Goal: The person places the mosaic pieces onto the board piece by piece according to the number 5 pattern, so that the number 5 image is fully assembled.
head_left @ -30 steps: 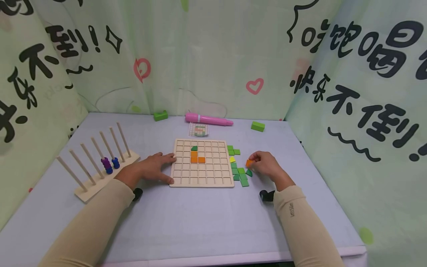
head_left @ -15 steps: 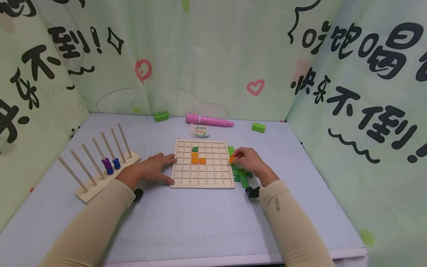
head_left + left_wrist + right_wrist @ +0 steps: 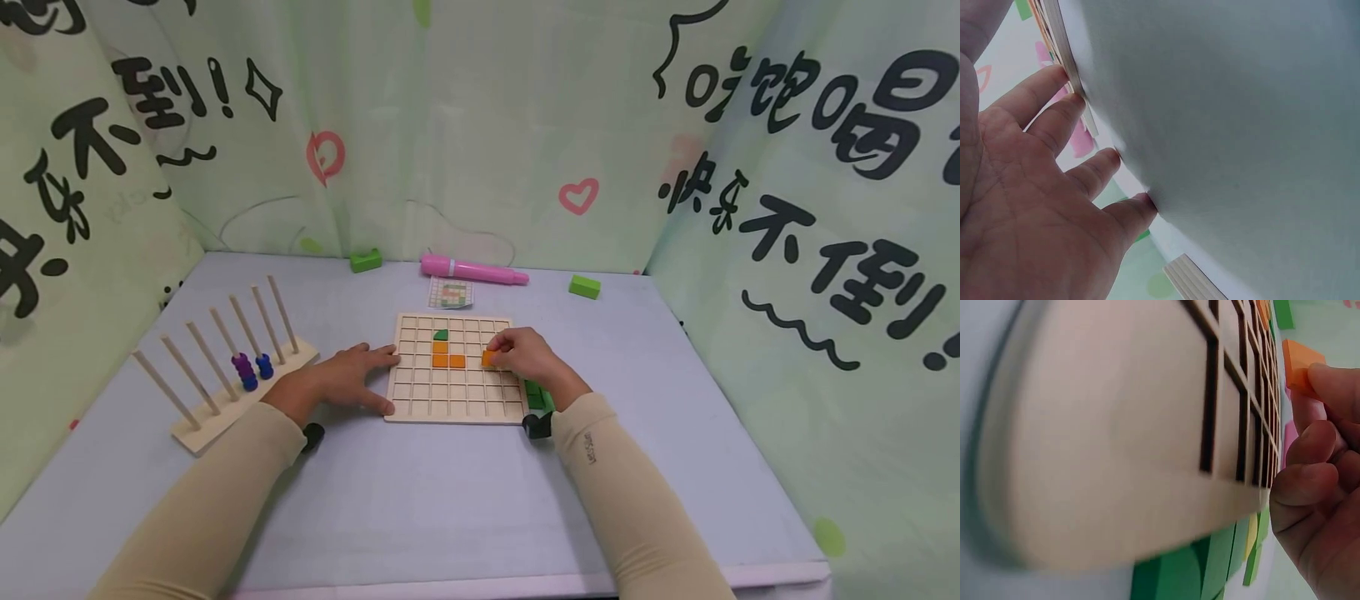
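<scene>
While the left hand (image 3: 341, 377) lies with its fingers spread, fingertips at the left edge of a wooden grid board (image 3: 450, 410), the right hand (image 3: 531, 358) pinches an orange tile (image 3: 487, 358) between thumb and finger, over the right part of the grid; the hands are well apart. Green tiles (image 3: 537, 396) lie just beside the board's right edge, partly hidden by the right hand and wrist. Left of the left hand stands a wooden peg rack (image 3: 197, 435), purple and blue beads on one peg, blue on another. Three orange squares (image 3: 440, 360) sit in an L in the grid, with a green piece (image 3: 441, 335) just beyond them. Farther off lie a small printed card (image 3: 451, 293), a pink marker (image 3: 474, 269), and two green blocks (image 3: 584, 287), one on either side. Behind hangs a pale green curtain (image 3: 465, 150).
</scene>
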